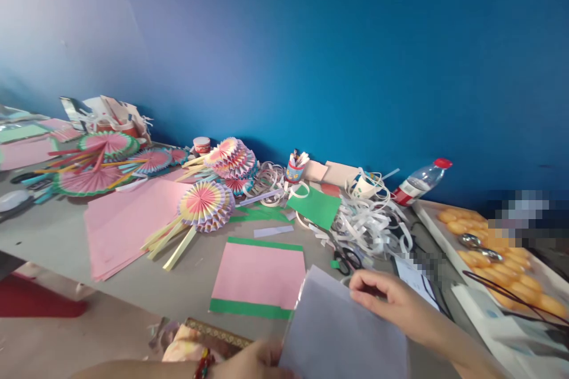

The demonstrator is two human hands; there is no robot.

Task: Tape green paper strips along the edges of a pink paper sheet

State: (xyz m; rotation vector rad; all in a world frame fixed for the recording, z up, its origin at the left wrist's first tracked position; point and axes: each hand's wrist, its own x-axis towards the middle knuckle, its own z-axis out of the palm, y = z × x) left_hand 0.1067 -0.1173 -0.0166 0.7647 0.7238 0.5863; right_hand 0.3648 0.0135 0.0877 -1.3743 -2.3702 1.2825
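Observation:
Both my hands hold a pale lilac sheet of paper point(344, 331) at the bottom of the view. My left hand point(258, 362) grips its lower left edge, with a beaded bracelet on the wrist. My right hand point(393, 299) pinches the sheet's upper right corner, fingers curled. Just beyond the sheet lies a pink sheet on a green sheet point(260, 275) on the grey table point(53, 231). Black-handled scissors point(347, 260) lie right above my right hand.
Round pleated paper fans on sticks point(204, 207) and a stack of pink paper point(124, 222) cover the left. A heap of white paper strips point(368, 219), a green sheet point(315, 206), a pen cup point(294, 172) and a lying bottle point(420, 180) sit by the blue wall. A tray of yellow pieces point(498, 260) is at right.

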